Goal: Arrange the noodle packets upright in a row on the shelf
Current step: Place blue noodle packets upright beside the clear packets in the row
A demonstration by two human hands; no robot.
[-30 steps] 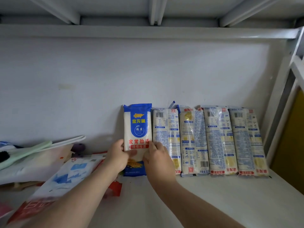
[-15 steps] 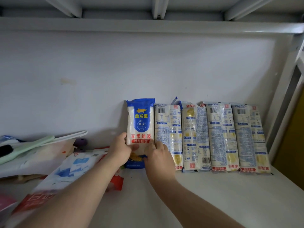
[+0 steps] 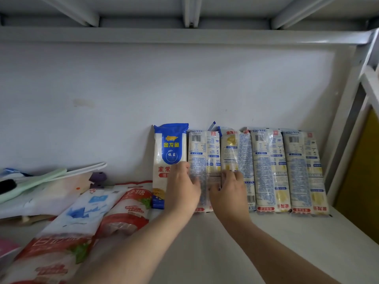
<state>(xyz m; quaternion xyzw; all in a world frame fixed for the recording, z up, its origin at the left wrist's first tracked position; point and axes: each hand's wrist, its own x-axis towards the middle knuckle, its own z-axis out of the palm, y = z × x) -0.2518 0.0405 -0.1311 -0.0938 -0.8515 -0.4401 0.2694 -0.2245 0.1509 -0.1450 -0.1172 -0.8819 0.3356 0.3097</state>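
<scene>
Several noodle packets stand upright in a row against the back wall of the white shelf (image 3: 276, 242). The leftmost is a blue-topped packet (image 3: 170, 144); to its right stand a pale packet (image 3: 203, 152), a third packet (image 3: 235, 150), a fourth (image 3: 266, 160) and a fifth (image 3: 301, 165). My left hand (image 3: 182, 191) rests over the seam between the blue-topped packet and the pale one. My right hand (image 3: 227, 193) lies on the seam between the pale packet and the third. The fingers of both hands look fairly straight, flanking the pale packet.
Bags of sugar lie flat at the left: a red one (image 3: 127, 210) and a blue-and-white one (image 3: 86, 214). Behind them sits a pile of paper and a green utensil (image 3: 37, 181). A white frame post (image 3: 348, 124) bounds the row at the right.
Both hands have left the blue-topped packet and shifted right to the sides of the pale packet beside it. The blue-topped packet stands on its own.
</scene>
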